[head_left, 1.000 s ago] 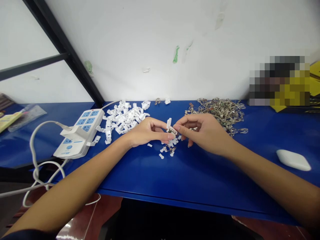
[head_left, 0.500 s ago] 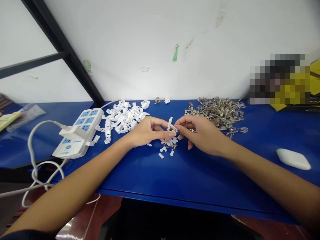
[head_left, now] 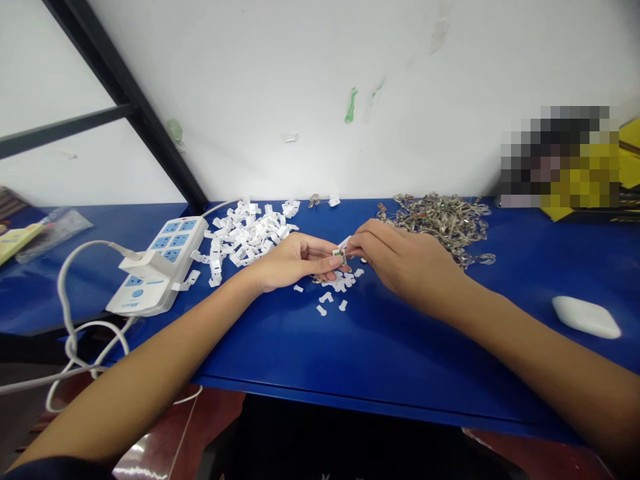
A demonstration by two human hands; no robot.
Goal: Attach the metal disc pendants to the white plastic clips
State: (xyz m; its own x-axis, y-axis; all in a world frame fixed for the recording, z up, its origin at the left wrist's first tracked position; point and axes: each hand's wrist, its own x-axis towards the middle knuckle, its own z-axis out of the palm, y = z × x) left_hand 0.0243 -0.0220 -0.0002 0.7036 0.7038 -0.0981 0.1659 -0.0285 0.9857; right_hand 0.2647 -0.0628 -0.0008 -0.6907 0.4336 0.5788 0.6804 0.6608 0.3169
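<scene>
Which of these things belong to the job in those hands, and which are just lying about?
Likely part of it:
- small white part in the left hand, right hand beside it
- heap of white parts
- loose white pieces
- tangled wiry pile

Apparently just lying about:
- power strip
- white rounded case

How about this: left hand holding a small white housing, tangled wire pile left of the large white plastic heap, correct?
Not quite: the left hand holds a small white housing, but the head view shows the tangled wire pile right of the white plastic heap.
</scene>
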